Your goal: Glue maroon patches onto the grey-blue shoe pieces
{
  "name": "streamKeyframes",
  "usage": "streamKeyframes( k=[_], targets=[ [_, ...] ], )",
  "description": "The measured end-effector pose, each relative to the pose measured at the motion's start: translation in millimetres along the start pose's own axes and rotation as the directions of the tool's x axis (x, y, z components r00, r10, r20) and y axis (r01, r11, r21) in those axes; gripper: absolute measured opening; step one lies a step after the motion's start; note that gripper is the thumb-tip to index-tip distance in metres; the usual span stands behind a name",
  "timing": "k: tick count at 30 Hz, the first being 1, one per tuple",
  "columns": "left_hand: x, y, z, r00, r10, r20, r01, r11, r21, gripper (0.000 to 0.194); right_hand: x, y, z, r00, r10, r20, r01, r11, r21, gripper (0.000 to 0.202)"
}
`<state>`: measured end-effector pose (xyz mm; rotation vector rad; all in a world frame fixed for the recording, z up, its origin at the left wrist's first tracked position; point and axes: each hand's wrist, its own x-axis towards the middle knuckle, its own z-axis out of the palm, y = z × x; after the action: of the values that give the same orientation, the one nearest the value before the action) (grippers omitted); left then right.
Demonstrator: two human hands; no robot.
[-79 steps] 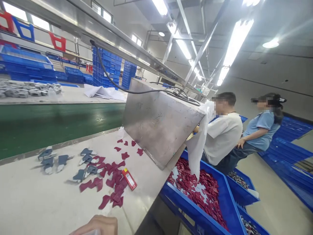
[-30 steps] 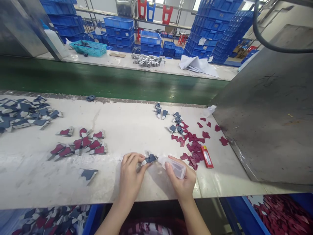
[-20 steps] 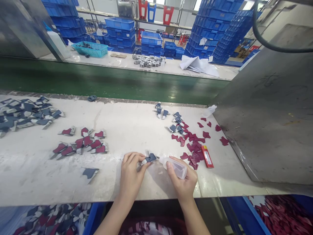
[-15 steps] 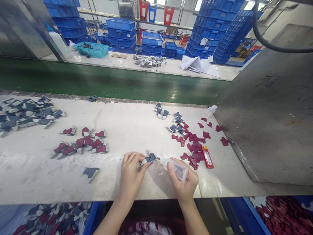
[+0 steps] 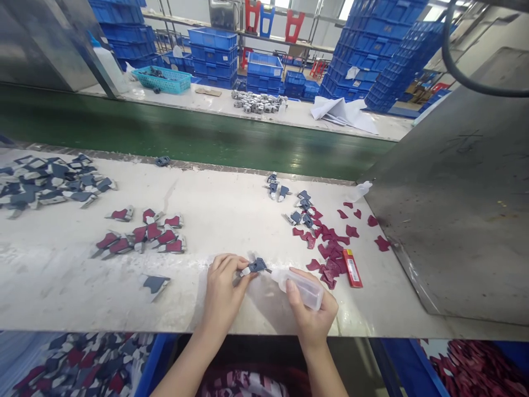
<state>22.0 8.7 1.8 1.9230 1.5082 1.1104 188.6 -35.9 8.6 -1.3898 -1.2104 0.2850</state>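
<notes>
My left hand (image 5: 225,286) pinches a small dark blue-grey and white plastic part (image 5: 257,265) between thumb and fingers, just above the table. Wrapped around a translucent squeeze bottle (image 5: 303,289) is my right hand (image 5: 316,317), the bottle lying tilted with its nozzle at the part's right side. Whether the tip touches the part I cannot tell. Right of the bottle lies a pile of dark red flat pieces (image 5: 330,256). Several blue-grey parts (image 5: 306,207) sit behind that pile. On the left are parts with red faces (image 5: 152,231) and a single blue-grey part (image 5: 156,284).
A red and yellow narrow box (image 5: 352,269) lies beside the red pieces. A metal panel (image 5: 458,220) stands at the right. More blue-grey parts (image 5: 49,182) are heaped far left. Below the table edge are bins, one holding red pieces (image 5: 479,366). A green strip (image 5: 206,135) runs behind.
The camera view has shifted slightly, so the scene sits a little farther right. Both hands keep their holds, and the bottle's nozzle stays at the part.
</notes>
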Motion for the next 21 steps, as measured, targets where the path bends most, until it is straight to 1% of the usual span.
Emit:
streamKeyframes(
  k=[2, 4, 12, 21],
  targets=[
    [0.4, 0.6, -0.2, 1.0, -0.005, -0.001, 0.005, 1.0, -0.003, 0.015, -1.2, -4.9, 4.0, 0.998, 0.011, 0.058, -0.012, 1.0, 0.015, 0.014],
    [0.5, 0.9, -0.3, 1.0, -0.013, 0.001, 0.013, 1.0, -0.006, 0.015, -2.1, -8.3, 7.9, 0.996, -0.001, 0.084, 0.0, 1.0, 0.012, 0.014],
    [-0.2, 1.8, -0.5, 1.0, -0.022, 0.017, 0.022, 1.0, -0.007, 0.017, -2.1, -6.2, 11.9, 0.996, 0.001, 0.093, 0.001, 1.0, -0.021, 0.014],
    [0.1, 1.6, -0.3, 1.0, -0.013, 0.023, 0.013, 1.0, 0.009, 0.019, -1.5, -6.2, 13.0, 0.99, -0.006, 0.138, 0.005, 1.0, 0.006, 0.013]
  ],
)
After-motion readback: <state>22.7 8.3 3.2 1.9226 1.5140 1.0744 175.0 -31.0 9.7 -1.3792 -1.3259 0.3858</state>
